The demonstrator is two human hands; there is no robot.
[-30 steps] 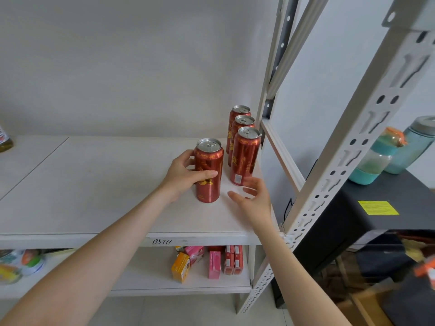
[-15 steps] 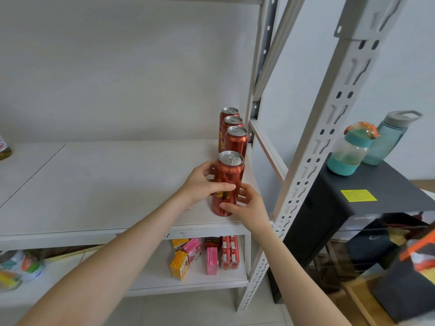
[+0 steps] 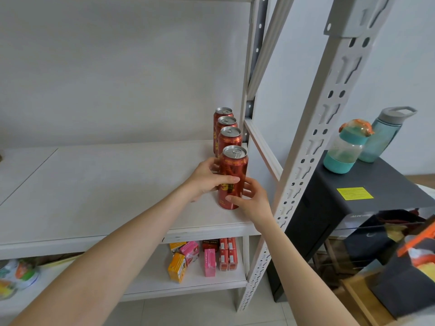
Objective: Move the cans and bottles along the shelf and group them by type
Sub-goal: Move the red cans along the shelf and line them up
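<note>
Several tall red cans stand in a row along the right end of the white shelf (image 3: 98, 184). The front red can (image 3: 233, 170) stands upright near the shelf's front right corner, in line with the three red cans behind it (image 3: 229, 135). My left hand (image 3: 207, 178) wraps the can's left side, thumb across its front. My right hand (image 3: 249, 198) holds its lower right side with fingertips on the base. No bottles show on this shelf.
A perforated grey upright (image 3: 313, 147) stands just right of my right hand. Small coloured boxes (image 3: 202, 257) sit on the lower shelf. Two water bottles (image 3: 348, 147) stand on a black cabinet (image 3: 367, 187) to the right. A dark bag (image 3: 404, 274) lies at lower right.
My left hand slid the front can rightward into line with the three others. My right hand came in and closed on its lower side.
</note>
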